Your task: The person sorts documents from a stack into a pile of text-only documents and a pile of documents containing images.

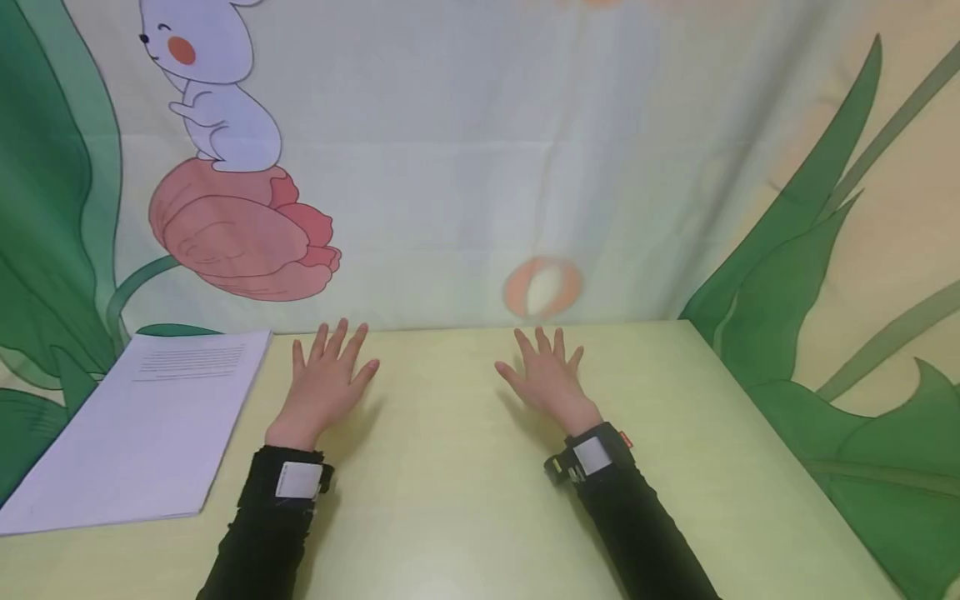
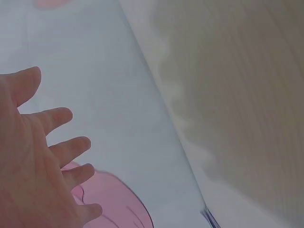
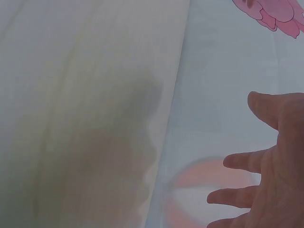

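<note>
Both hands are held out over a pale yellow table [image 1: 442,467], palms down, fingers straight and spread. The left hand [image 1: 321,387] is near the far edge, to the right of a stack of white printed paper [image 1: 142,442]; its palm side and fingers show in the left wrist view, with nothing in the left hand [image 2: 38,156]. The right hand [image 1: 551,383] stands at a similar depth farther right, below a printed orange and white oval. In the right wrist view the right hand [image 3: 270,171] holds nothing, and a shadow falls on the tabletop beside it.
Behind the table hangs a pale cloth backdrop [image 1: 420,167] printed with a white animal on a pink flower [image 1: 232,233]. Large green leaves [image 1: 787,308] are printed along the right side. Each dark sleeve carries a wrist strap with a white label [image 1: 592,455].
</note>
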The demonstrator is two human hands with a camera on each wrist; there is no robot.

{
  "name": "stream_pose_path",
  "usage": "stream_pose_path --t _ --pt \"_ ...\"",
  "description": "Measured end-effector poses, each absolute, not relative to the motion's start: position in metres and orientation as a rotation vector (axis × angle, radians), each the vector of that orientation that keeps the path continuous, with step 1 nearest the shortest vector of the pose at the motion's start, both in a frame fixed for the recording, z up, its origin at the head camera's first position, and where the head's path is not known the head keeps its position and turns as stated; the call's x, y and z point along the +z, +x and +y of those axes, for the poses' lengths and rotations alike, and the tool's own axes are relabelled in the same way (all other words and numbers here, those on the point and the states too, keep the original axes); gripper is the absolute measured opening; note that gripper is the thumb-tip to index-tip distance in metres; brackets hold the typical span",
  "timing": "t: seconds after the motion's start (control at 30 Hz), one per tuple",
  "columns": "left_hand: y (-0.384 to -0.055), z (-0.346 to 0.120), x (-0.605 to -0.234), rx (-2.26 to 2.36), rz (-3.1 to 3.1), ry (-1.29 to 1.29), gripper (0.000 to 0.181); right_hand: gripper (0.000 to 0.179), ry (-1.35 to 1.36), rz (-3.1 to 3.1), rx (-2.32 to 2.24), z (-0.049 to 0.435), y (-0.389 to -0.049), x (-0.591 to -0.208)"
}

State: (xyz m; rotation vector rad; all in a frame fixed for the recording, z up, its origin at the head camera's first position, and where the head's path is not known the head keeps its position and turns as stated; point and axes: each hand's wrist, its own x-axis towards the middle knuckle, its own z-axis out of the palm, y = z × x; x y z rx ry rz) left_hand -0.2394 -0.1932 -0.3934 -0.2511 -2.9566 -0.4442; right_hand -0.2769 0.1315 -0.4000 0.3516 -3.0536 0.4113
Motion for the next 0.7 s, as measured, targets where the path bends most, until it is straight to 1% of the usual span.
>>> stream_pose_path --t 0.27,0.5,0.7 --pt "-0.216 -0.263 -0.39 -0.404 -2.967 -0.063 0.071 0.076 0.35 -3.064 0.388 0.129 -0.278 -0.4" --pt "-0.181 -0.334 -0.4 -0.355 -2.948 0.076 0.077 0.076 0.359 -3.069 0.391 0.131 -0.279 -0.402" --pt "-0.156 -0.375 -0.407 -0.286 -2.969 0.244 0.082 0.076 0.367 -3.077 0.395 0.129 -0.278 -0.402"
